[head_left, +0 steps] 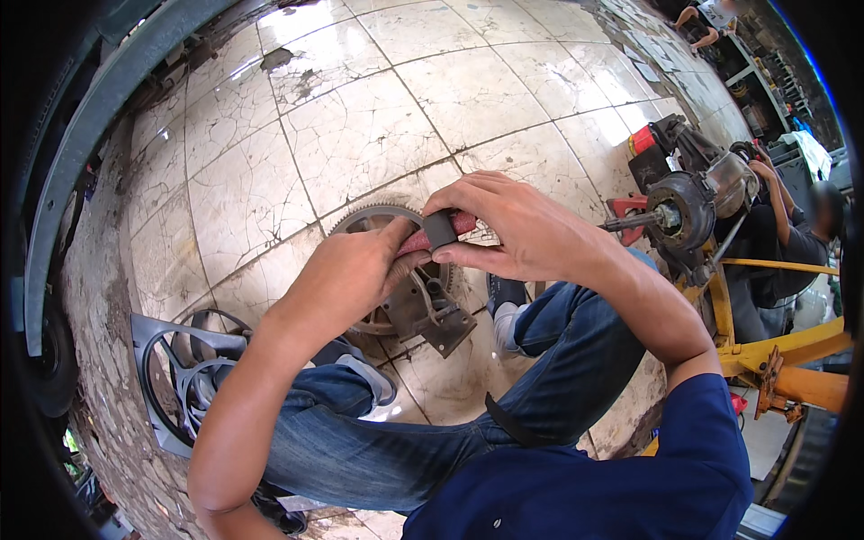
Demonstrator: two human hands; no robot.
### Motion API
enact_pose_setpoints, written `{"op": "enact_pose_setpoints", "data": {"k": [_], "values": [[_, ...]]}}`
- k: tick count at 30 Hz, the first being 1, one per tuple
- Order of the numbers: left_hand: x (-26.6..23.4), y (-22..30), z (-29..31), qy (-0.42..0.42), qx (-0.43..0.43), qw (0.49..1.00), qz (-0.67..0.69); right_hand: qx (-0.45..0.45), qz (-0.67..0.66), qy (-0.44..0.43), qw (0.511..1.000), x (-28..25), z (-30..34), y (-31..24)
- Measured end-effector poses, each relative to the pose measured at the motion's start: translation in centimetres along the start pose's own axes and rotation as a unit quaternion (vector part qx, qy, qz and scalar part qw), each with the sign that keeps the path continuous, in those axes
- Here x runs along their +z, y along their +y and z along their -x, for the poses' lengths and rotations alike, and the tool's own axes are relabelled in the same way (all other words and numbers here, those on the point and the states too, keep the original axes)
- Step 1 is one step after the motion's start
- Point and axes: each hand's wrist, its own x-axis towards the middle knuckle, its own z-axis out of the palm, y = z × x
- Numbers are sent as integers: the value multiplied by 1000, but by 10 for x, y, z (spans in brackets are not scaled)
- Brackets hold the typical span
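Note:
In front of me, above the floor, both hands hold up a red, rod-like piece (pixel 416 243) with a rough, speckled surface. My left hand (pixel 346 274) is closed round its left end, the thumb lying along it. A dark grey, flat-sided piece (pixel 441 229), like a folded strip or pad, lies across the rod. The thumb and fingers of my right hand (pixel 517 225) pinch this grey piece and the rod's right part. Below the hands a toothed metal wheel (pixel 376 212), like a flywheel, lies on the tiles, partly hidden. A rusty metal bracket (pixel 445 333) rests over it.
Grey ring-shaped gasket sheets (pixel 171 387) lie by my left leg. To the right stands a greasy axle assembly (pixel 688 211) near a yellow metal frame (pixel 774 351). Another person (pixel 796 225) crouches beyond it. A curved metal beam (pixel 58 162) runs along the left.

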Motion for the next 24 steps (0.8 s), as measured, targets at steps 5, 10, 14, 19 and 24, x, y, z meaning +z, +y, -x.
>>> {"op": "enact_pose_setpoints", "data": {"k": [5,10,14,19,24], "values": [[-2,4,2,-2,6,1000,-22,124,-89,-67,986,-9,-2,-10],[-7,5,1,-30,-12,999,10,58,-98,-25,993,-6,0,-5],[-16,5,4,-78,-21,987,138,-33,-51,3,998,-3,-2,3],[-19,4,7,-138,-89,947,276,-57,-77,14,995,-9,-2,4],[-23,10,3,-70,-52,988,129,119,-111,-53,985,-21,-4,-7]]}}
